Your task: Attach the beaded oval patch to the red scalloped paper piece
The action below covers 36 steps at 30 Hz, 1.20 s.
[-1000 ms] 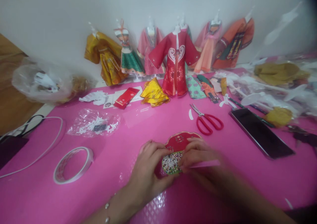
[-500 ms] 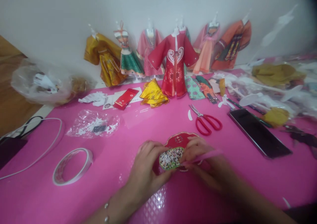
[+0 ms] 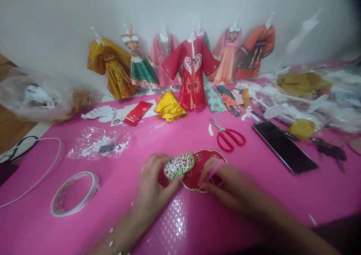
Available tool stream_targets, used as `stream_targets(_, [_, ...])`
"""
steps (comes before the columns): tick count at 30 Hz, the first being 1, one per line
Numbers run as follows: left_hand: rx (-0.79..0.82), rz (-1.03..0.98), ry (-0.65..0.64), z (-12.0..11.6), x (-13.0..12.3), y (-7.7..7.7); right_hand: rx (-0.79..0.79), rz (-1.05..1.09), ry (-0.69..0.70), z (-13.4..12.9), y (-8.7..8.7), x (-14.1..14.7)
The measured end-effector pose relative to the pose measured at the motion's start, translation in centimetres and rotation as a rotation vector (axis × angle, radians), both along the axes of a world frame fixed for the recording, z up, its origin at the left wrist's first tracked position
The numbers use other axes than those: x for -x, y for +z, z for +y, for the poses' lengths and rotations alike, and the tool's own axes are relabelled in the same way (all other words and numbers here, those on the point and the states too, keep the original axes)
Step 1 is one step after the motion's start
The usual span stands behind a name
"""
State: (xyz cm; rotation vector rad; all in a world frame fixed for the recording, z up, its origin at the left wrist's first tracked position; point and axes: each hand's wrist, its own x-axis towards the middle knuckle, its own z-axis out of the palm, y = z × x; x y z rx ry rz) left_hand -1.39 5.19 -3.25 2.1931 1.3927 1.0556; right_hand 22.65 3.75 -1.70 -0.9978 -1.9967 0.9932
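Note:
My left hand [image 3: 152, 185] is closed around the edge of a small green oval tin [image 3: 180, 165], tilted and filled with tiny beads of mixed colours. Pinched between the fingers of my right hand [image 3: 229, 183] is a slim pink tool [image 3: 215, 169]; its tip is hidden, so its kind cannot be told. Under those fingertips lies a red, rounded embroidered piece [image 3: 194, 178] with a beaded edge, flat on the pink tabletop [image 3: 118, 195]. The tin overlaps the left edge of this piece in view, and my right hand covers part of its right side.
Red-handled scissors [image 3: 228, 136] and a phone [image 3: 284, 146] lie to the right. A tape roll [image 3: 75, 193] and a plastic bag of white pieces [image 3: 100, 144] are on the left. Behind stand several dressed doll forms, one in a red robe [image 3: 193, 74]. Plastic-wrapped clutter [image 3: 299, 101] fills the back right.
My left hand has moved the bead tin left, apart from my right hand. My right fingers and the pink tool are now lower over the red piece. The whole view has shifted slightly.

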Motion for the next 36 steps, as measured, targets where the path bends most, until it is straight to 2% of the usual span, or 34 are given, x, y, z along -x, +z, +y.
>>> stream_targets(4, [-0.001,-0.004,-0.006,0.00,-0.08,0.02,-0.003,-0.098,-0.029,0.03,0.40,0.26])
stream_targets(13, [0.003,-0.010,-0.017,-0.02,-0.23,0.09,0.020,-0.167,-0.004,0.01,-0.19,0.19])
stream_targets(36, [0.032,-0.001,-0.015,-0.07,-0.33,0.18,0.052,-0.156,0.022,0.18,-0.11,0.39])
